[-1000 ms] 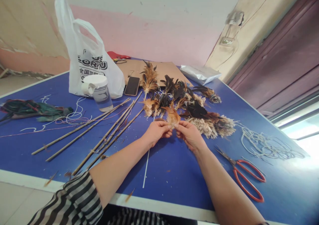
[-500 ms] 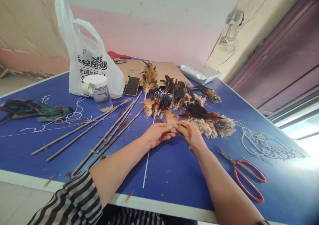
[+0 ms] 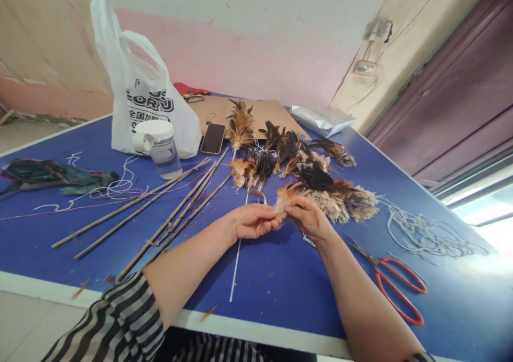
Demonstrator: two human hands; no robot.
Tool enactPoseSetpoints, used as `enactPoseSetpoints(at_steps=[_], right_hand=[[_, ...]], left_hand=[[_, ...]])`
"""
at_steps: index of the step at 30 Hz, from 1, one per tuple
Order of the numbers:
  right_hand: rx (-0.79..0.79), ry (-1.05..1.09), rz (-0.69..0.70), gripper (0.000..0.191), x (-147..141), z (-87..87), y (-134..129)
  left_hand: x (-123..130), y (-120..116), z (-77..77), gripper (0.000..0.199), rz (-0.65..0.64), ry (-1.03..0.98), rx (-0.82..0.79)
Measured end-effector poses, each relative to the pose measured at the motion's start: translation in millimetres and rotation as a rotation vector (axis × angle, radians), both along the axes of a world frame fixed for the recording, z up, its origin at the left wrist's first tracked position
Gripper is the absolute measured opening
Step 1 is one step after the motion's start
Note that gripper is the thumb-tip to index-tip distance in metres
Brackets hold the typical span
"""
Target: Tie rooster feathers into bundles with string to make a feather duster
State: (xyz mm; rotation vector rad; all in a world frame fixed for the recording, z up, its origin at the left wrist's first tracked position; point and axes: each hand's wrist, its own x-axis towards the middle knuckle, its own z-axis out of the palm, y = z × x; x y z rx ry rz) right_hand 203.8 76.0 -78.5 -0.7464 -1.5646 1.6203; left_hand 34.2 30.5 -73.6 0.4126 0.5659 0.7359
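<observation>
A small tuft of pale and orange-brown feathers [image 3: 283,197] is held between my two hands above the blue table. My left hand [image 3: 255,221] is closed, thumb and finger pinching the tuft's lower left side. From the right, my right hand [image 3: 308,216] grips the same tuft with thumb and fingers. Just beyond my hands lie several bunches of feathers, among them a black bunch [image 3: 316,178] and a pale, fluffy bunch [image 3: 360,202]. A single curved brown feather [image 3: 256,193] lies near my left fingers.
Red-handled scissors [image 3: 395,282] and a tangle of white string [image 3: 428,231] lie at right. Several thin sticks [image 3: 176,212] spread at left, near a lidded water cup [image 3: 162,151] and a white plastic bag [image 3: 140,92]. A phone [image 3: 213,138] and cardboard [image 3: 264,111] lie farther back.
The feather tuft has moved slightly right and tilted, and my right fingers now cover more of it. My left hand has shifted slightly left and down.
</observation>
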Motion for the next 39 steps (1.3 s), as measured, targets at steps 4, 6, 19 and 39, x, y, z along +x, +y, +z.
enactPoseSetpoints(at_steps=[4,6,19,39], right_hand=[[-0.031,-0.018,-0.029,0.018,-4,0.4,-1],[-0.014,-0.100,-0.108,0.022,-3,1.5,1],[0.649,-1.282,0.036,0.020,-7,29.0,-35],[-0.282,0.260,-0.187,0.017,-10,6.6,-5]], left_hand=[[0,1,0.6,0.007,0.022,0.070,0.042],[-3,4,0.2,0.006,0.105,0.082,0.089],[-7,18,-15.4,0.006,0.482,0.266,0.153],[4,3,0.5,0.010,0.250,0.032,0.028]])
